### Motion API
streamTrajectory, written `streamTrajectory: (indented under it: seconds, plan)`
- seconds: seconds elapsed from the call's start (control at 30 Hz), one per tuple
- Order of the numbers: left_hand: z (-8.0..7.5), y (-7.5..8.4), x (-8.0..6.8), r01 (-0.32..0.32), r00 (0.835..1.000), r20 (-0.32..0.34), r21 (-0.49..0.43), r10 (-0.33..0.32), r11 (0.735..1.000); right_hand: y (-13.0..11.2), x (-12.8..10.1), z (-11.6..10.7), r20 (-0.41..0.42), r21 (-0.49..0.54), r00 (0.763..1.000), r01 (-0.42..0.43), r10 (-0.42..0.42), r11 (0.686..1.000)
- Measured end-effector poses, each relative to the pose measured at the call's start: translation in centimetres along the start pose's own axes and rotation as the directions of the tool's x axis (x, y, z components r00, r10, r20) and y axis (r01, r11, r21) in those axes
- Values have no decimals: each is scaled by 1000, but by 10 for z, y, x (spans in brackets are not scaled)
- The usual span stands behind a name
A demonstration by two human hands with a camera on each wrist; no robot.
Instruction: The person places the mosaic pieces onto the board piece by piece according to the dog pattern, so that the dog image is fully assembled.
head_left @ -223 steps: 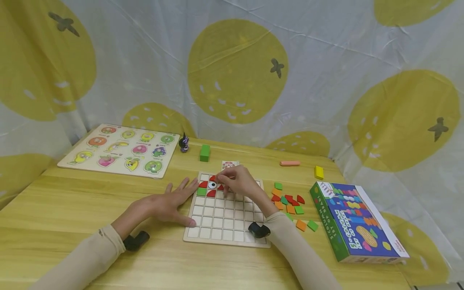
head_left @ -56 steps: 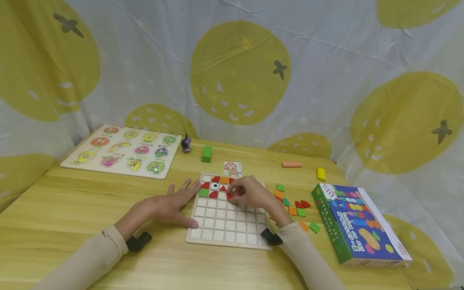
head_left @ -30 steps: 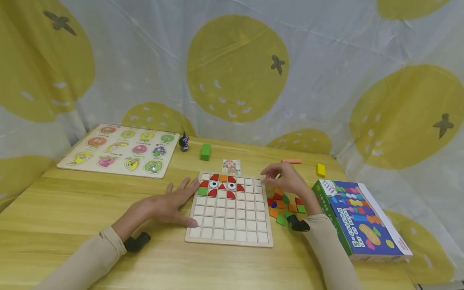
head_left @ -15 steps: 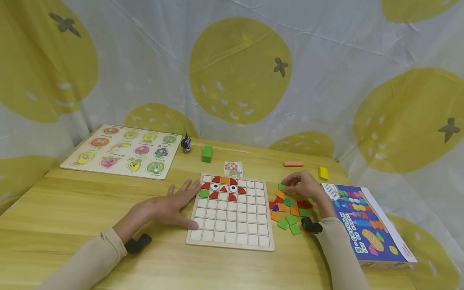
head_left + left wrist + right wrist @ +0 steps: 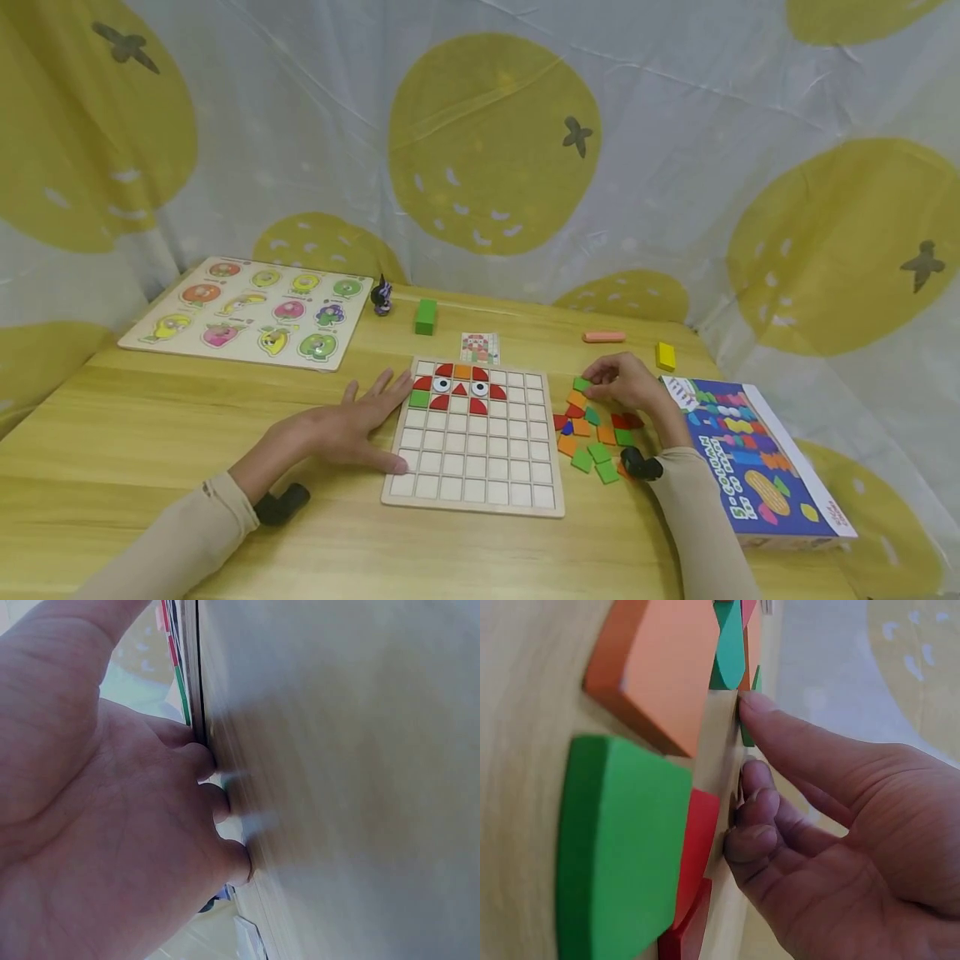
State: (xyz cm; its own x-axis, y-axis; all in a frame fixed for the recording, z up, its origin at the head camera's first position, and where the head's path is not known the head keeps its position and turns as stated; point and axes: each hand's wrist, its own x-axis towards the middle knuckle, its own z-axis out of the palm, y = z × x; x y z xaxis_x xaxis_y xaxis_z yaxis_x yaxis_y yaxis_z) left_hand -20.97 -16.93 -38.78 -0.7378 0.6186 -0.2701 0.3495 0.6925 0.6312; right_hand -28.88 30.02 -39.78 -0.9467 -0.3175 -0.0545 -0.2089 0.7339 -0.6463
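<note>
Left hand [image 5: 341,425] flat, fingers spread, touching grid board [image 5: 474,483] edge. Right hand [image 5: 626,383] fingertips curled onto green tile [image 5: 581,384] among loose tiles [image 5: 596,433]; grip unclear.

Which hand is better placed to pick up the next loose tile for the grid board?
The right hand: it rests among the loose tiles, fingertips at a green tile. The left hand lies flat against the grid board, on its far side from the tiles.

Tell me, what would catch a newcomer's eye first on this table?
Probably the wooden grid board at the centre, with a small owl-like face of red, orange and green tiles in its top rows. The left hand lies flat against its left edge, while the right hand reaches into the loose coloured tiles to its right. Behind hangs a curtain with big yellow fruit prints.
</note>
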Motion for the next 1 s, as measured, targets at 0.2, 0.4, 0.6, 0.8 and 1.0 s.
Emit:
streamTrajectory:
  seconds: [0.2, 0.4, 0.6, 0.8, 1.0]
  plan:
    - [0, 1, -2, -5, 1000, -6, -5, 5, 1000, -3, 0, 2, 16, 16, 999, -51, 51, 999]
    - [3, 1, -3, 4, 1000, -3, -11, -4, 1000, -3, -2, 6, -32, 11, 998, -49, 49, 999]
    - [1, 0, -9, 12, 1000, -14, -1, -12, 1000, -15, 3, 7, -138, 19, 985, -100, 102, 995]
    - [-2, 2, -7, 7, 1000, -26, 2, -7, 1000, -36, 7, 7, -137, 89, 991, 6, 6, 996]
    - [0, 2, -2, 9, 1000, -10, -4, -9, 1000, -58, 7, 26, -24, 148, 999, 46, -43, 988]
